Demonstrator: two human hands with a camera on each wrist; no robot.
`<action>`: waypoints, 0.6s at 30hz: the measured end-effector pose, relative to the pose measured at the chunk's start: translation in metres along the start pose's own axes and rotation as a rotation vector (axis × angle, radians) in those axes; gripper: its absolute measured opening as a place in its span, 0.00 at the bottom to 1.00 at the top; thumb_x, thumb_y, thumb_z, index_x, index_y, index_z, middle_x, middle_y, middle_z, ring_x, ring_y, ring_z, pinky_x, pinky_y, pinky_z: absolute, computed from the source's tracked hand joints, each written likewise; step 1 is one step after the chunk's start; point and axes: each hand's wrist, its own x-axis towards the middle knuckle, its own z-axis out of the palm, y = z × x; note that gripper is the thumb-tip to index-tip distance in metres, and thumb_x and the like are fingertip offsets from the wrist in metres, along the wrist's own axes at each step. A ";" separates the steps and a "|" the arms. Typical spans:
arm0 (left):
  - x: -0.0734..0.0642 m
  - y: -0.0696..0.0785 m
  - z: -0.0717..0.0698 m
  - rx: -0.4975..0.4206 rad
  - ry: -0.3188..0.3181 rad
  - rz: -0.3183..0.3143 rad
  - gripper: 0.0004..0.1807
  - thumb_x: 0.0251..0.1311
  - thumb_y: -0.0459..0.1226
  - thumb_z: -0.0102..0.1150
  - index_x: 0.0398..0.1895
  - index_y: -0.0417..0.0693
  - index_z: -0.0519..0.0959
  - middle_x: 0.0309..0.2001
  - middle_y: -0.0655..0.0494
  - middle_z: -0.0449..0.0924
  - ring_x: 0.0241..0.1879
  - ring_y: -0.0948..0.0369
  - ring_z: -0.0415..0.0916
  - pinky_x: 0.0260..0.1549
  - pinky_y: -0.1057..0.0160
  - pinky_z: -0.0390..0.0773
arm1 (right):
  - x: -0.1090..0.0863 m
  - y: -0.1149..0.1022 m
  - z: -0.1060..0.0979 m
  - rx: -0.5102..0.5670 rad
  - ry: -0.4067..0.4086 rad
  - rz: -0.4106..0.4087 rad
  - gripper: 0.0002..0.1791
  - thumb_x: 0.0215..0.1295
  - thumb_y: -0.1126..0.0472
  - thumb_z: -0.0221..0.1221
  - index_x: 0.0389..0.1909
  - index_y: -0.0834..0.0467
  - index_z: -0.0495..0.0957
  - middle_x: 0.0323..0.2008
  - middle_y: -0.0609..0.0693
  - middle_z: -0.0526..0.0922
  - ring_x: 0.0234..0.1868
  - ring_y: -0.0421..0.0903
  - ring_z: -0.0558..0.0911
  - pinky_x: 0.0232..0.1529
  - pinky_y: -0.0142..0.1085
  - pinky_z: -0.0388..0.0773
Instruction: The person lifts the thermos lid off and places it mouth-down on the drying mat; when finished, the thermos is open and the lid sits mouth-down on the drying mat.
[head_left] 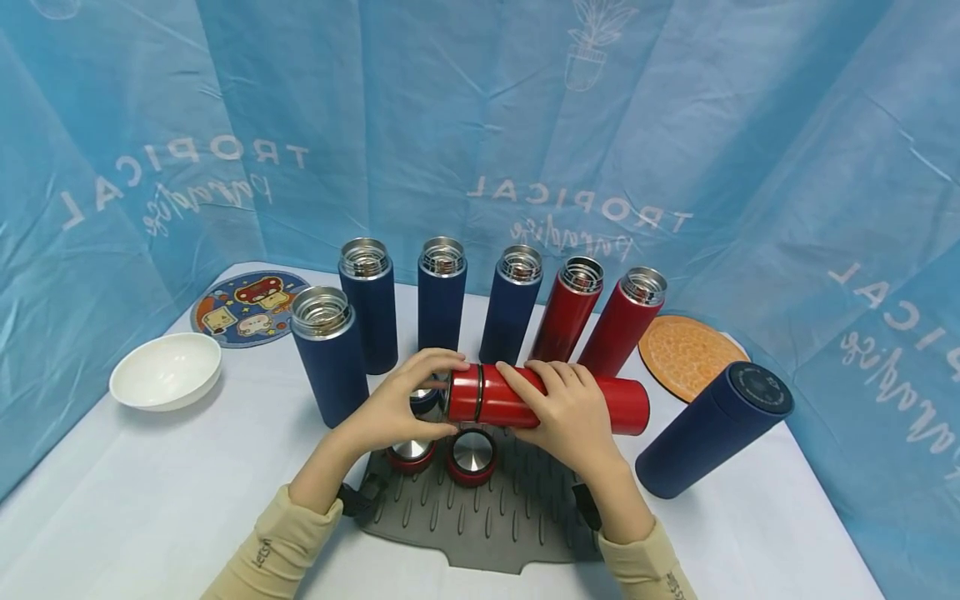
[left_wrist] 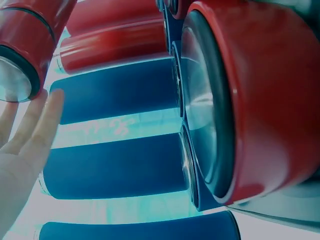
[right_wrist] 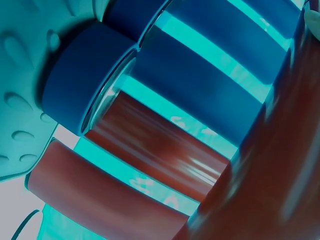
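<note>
A red thermos bottle (head_left: 517,398) lies sideways above the grey ridged mat (head_left: 487,525). My right hand (head_left: 566,412) grips its body, with fingers over the top. My left hand (head_left: 401,404) is at the lid end, fingers spread. In the left wrist view, its straight fingers (left_wrist: 37,130) reach the rim of the red lid (left_wrist: 22,65), whose end shows a silver disc with a dark ring. Red lids (head_left: 472,454) with steel faces sit on the mat below, beside a partly hidden blue lid (head_left: 424,400). The right wrist view shows the held bottle (right_wrist: 270,165) close up.
Uncapped blue bottles (head_left: 367,308) and two uncapped red bottles (head_left: 567,308) stand in a row behind. A capped blue bottle (head_left: 712,429) stands right, near an orange round mat (head_left: 686,357). On the left are a white bowl (head_left: 167,372) and a patterned round mat (head_left: 247,308).
</note>
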 end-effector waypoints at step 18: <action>0.000 0.003 0.000 0.088 0.006 -0.250 0.29 0.63 0.47 0.52 0.65 0.49 0.61 0.40 0.51 0.78 0.35 0.58 0.75 0.33 0.62 0.76 | 0.000 -0.003 0.000 0.024 0.005 -0.017 0.49 0.28 0.43 0.75 0.60 0.45 0.70 0.42 0.54 0.81 0.41 0.53 0.79 0.44 0.47 0.76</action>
